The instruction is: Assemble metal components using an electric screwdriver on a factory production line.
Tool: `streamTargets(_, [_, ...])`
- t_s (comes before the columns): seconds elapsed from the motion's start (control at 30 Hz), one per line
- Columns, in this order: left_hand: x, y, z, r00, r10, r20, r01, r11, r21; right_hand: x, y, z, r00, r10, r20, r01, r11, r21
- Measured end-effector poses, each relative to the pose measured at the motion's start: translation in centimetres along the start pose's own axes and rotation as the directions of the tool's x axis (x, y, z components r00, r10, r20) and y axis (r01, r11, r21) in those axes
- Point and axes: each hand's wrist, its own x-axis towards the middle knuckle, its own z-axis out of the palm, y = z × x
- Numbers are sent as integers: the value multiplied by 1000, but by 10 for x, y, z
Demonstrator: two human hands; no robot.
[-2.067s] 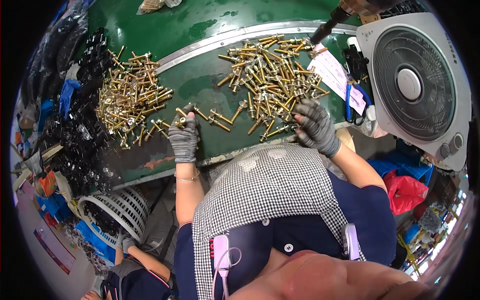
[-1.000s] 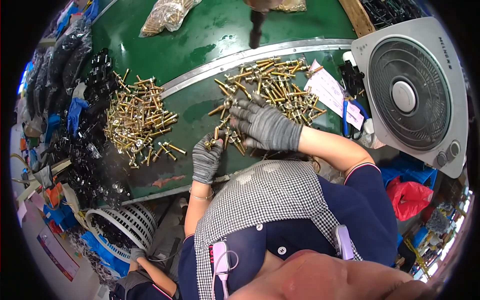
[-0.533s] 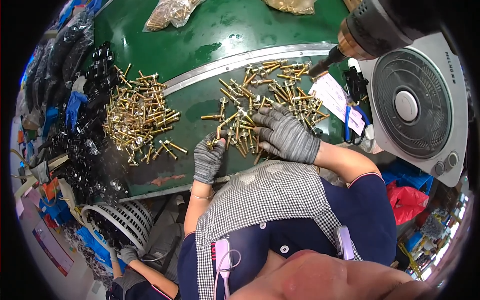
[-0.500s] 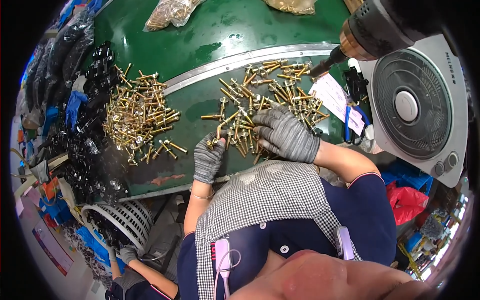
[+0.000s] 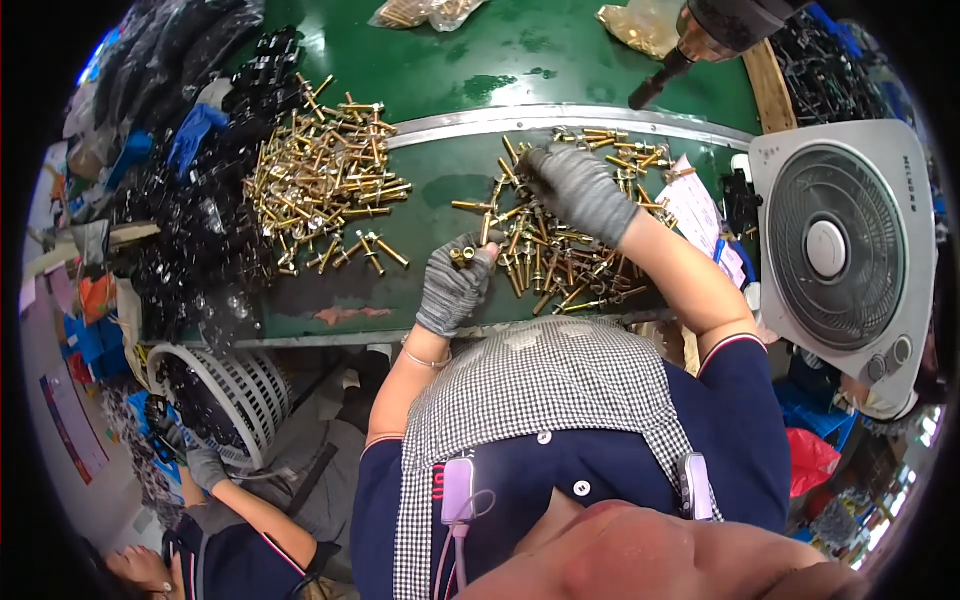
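Observation:
My left hand (image 5: 455,287), in a grey knit glove with bare thumb tip, is closed around a few gold-coloured bolts (image 5: 486,226). One bolt stands upright from its grip, and the ends of others show beside it. My right hand (image 5: 582,192), gloved the same way, lies over the far part of a loose pile of gold bolts with washers (image 5: 540,262). Its fingers are curled down among them; whatever is between the fingertips is hidden. A second, denser bolt pile (image 5: 325,185) lies to the left on the green table (image 5: 430,105).
A power driver (image 5: 690,55) hangs above the far right. A grey fan (image 5: 830,245) and paper slips (image 5: 700,215) are at the right. Black parts (image 5: 190,220) cover the table's left end. Below, a co-worker's gloved hands (image 5: 205,467) are at a white basket (image 5: 262,405).
My right hand has moved to the far side of the bolt pile and its fingers have curled in. The left hand keeps its bolts. My view has shifted, and the co-worker's hands have moved.

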Motion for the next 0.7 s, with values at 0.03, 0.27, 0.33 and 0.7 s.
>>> streamTargets(0.03, [0, 2, -1, 999, 48, -3, -47, 997, 58, -2, -7, -10, 997, 6, 79, -21, 981, 191])
streamTargets(0.27, [5, 5, 8, 845, 531, 65, -511, 765, 392, -18, -40, -50, 936, -351, 20, 340, 920, 196])
streamTargets(0.33, [3, 10, 8, 855, 509, 97, -479, 704, 525, -23, -46, -58, 933, -360, 9, 354, 922, 155])
streamTargets(0.7, [11, 20, 22, 882, 430, 191, -471, 808, 353, -40, -48, -77, 975, -163, 148, 193, 957, -219])
